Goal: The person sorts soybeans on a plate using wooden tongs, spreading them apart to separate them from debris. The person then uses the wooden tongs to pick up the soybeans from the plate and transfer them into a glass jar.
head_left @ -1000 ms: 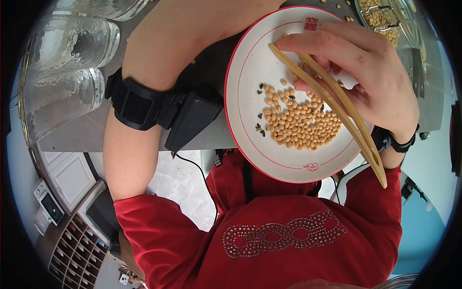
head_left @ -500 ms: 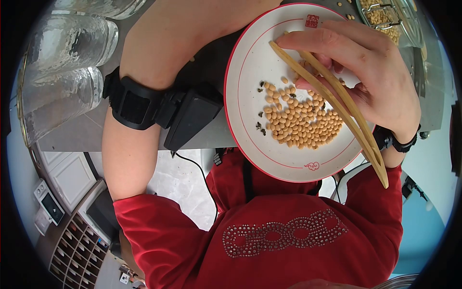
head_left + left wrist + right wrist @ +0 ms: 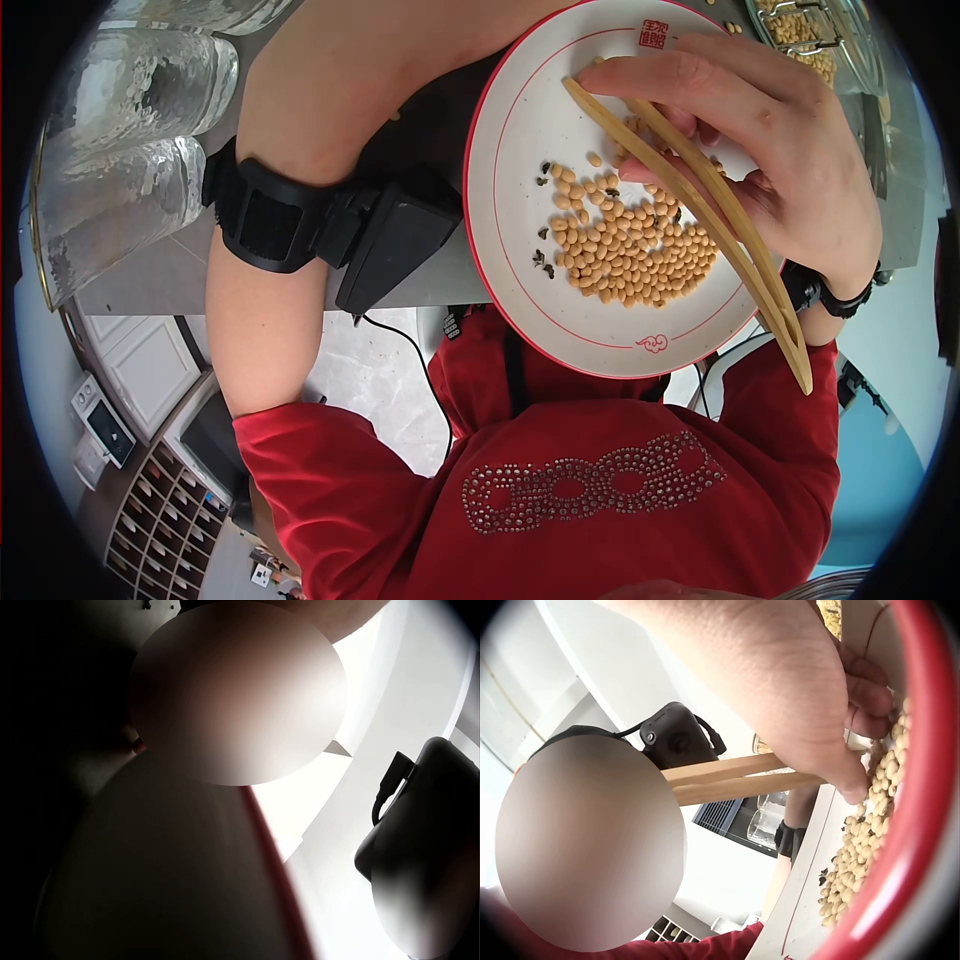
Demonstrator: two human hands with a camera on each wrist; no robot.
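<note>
In the head view, the right hand (image 3: 780,150) holds wooden tongs (image 3: 735,230) over a red-rimmed white plate (image 3: 520,290); their joined end points down toward the red shirt. Its thumb and fingers reach in among pale beans (image 3: 640,250). Small dark bits (image 3: 543,258) lie left of the beans. The right wrist view shows the thumb and curled fingers of the right hand (image 3: 802,697) close to the beans (image 3: 862,847), with the tongs (image 3: 742,780) behind. The left forearm reaches the upper frame edge beside the plate; its hand is not seen. The left wrist view is dark and blurred, with a red rim.
Clear glasses (image 3: 130,180) stand at the upper left. A glass jar (image 3: 820,40) of beans with a wire clasp is at the upper right, with a few loose beans near it. A black device (image 3: 400,240) is strapped to the left forearm.
The plate sits slightly higher in the head view. The right hand and tongs have shifted slightly right, and the left forearm slightly left. The hold on the tongs looks the same.
</note>
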